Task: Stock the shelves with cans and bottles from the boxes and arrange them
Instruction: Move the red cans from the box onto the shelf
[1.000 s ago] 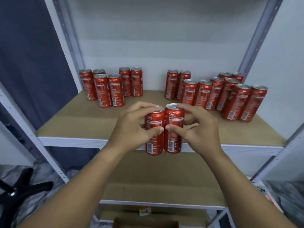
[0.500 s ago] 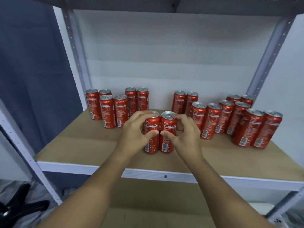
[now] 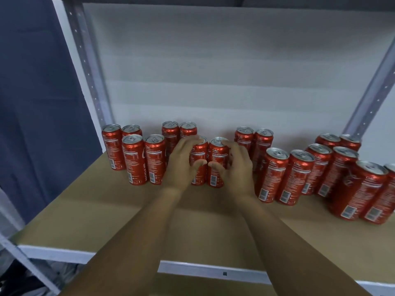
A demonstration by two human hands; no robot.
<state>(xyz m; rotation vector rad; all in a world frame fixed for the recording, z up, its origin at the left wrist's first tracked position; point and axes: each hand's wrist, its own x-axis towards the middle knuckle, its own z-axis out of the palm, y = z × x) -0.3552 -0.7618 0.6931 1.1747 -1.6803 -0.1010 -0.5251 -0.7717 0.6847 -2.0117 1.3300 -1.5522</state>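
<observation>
Two red cola cans stand side by side on the brown shelf board (image 3: 106, 214), in the gap between the left and right groups. My left hand (image 3: 181, 165) grips the left can (image 3: 199, 154), fingers over its rim and thumb on its front. My right hand (image 3: 237, 167) grips the right can (image 3: 217, 159) the same way. Both cans are upright and touch each other.
Several red cans (image 3: 134, 159) stand in pairs at the back left, and several more (image 3: 299, 176) run in a curved double row to the right edge. Grey uprights (image 3: 89, 67) frame the shelf. A white front rail (image 3: 203, 270) edges the board. A blue curtain (image 3: 36, 103) hangs left.
Both hands carried the two cans from the shelf's front edge back into the gap between the groups and set them down on the board.
</observation>
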